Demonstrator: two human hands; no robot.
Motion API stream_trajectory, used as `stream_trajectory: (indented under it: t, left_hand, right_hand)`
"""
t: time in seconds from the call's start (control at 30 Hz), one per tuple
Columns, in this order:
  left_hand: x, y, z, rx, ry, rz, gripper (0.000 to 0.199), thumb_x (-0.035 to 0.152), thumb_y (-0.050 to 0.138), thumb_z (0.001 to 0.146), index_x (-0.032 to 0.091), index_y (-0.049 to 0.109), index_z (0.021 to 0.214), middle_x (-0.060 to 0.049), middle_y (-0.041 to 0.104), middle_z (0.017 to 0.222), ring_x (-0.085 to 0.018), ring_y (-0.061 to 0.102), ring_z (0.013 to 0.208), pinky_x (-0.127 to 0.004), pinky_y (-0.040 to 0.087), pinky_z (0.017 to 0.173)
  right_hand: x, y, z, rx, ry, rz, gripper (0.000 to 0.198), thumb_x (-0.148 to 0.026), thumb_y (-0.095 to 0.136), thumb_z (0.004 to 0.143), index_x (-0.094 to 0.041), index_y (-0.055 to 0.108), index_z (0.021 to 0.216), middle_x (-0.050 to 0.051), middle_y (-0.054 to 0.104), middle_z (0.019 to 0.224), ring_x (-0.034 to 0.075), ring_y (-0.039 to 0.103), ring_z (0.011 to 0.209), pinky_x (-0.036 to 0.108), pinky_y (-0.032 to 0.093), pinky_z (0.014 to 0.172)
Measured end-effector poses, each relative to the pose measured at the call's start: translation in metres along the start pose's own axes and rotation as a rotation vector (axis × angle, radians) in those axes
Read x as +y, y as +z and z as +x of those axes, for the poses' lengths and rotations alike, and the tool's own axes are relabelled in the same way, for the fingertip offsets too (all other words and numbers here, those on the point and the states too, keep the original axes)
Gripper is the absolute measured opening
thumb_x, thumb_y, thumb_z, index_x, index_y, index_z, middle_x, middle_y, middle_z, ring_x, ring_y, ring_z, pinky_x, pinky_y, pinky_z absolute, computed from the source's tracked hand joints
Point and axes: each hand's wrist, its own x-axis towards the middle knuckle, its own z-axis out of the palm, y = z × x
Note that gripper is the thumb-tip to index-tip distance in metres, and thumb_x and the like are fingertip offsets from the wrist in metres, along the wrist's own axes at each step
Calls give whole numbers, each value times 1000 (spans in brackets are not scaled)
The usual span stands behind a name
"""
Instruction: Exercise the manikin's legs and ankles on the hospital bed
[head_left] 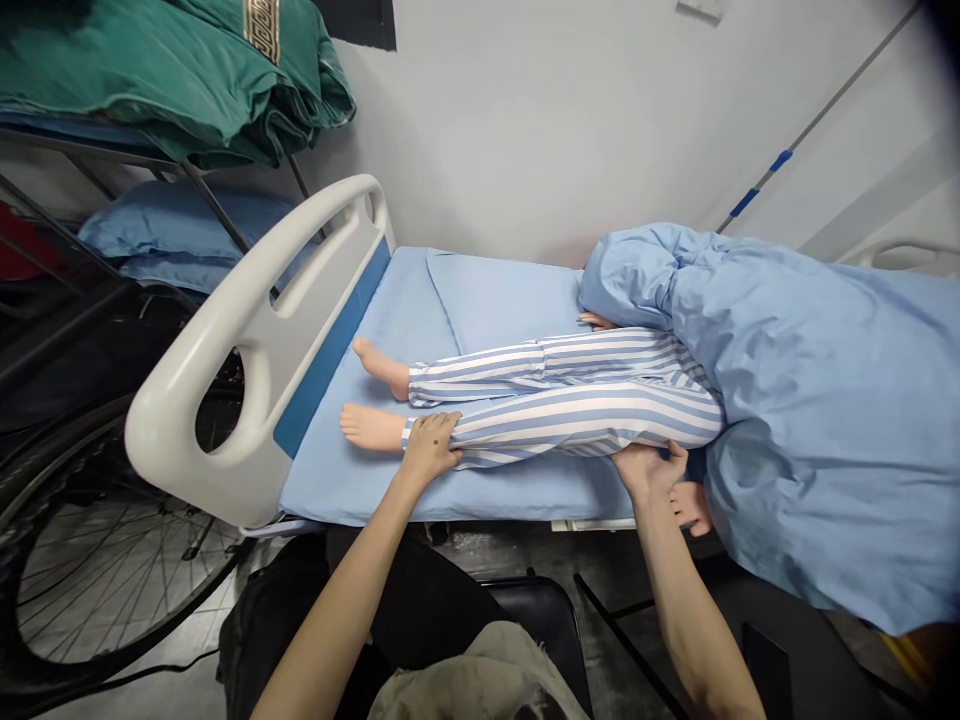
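A manikin's legs in blue-and-white striped trousers lie along the bed, with two bare feet, the nearer foot and the farther foot, pointing left. My left hand is closed over the nearer leg just above the ankle. Under the same leg, near the knee and thigh, my right hand is tucked palm up; its fingers are hidden beneath the trousers and its thumb shows. Close to my right wrist, a manikin hand hangs at the mattress edge. A blue quilt hides the upper body.
The bed's white footboard rises on the left, beside a bicycle-like wheel. A rack holds green bedding and blue pillows. A black chair stands below the bed's near edge. The wall runs behind the bed.
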Motion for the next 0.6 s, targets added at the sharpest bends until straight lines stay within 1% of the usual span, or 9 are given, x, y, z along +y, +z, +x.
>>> stream_trajectory:
  t: [0.1, 0.23, 0.43, 0.5, 0.6]
  left_hand:
    - [-1, -5, -2, 20, 23, 20, 59, 20, 67, 73, 18, 57, 131, -13, 66, 126, -31, 57, 121, -45, 38, 106]
    - [-8, -6, -4, 27, 21, 51, 60, 20, 69, 73, 20, 57, 132, -13, 65, 127, -32, 56, 122, -47, 35, 109]
    - [-17, -8, -1, 8, -16, 99, 42, 20, 68, 74, 23, 65, 115, -11, 70, 118, -32, 60, 115, -49, 34, 107]
    - [-16, -11, 1, 1, -16, 115, 39, 20, 67, 73, 23, 66, 112, -11, 71, 116, -32, 61, 113, -49, 34, 106]
    - [-16, -17, 4, 10, -5, 141, 40, 21, 65, 74, 21, 67, 113, -12, 72, 116, -33, 61, 113, -50, 34, 105]
  right_hand:
    - [0, 1, 0, 0, 12, 17, 48, -37, 55, 68, -22, 61, 113, 6, 65, 117, 28, 58, 111, 51, 54, 91]
    - [-1, 0, 1, 2, 28, 33, 51, -38, 54, 67, -21, 59, 115, 8, 63, 122, 29, 55, 114, 50, 55, 89]
    - [-1, -4, 3, -4, 26, 41, 48, -37, 55, 67, -23, 59, 113, 6, 63, 122, 29, 55, 115, 50, 54, 91]
    - [0, -6, 3, 4, 35, 50, 48, -36, 55, 67, -23, 59, 112, 6, 64, 120, 29, 55, 114, 51, 54, 90]
    - [1, -8, 3, 16, 40, 69, 46, -34, 55, 65, -23, 60, 110, 6, 64, 118, 29, 55, 114, 50, 55, 88]
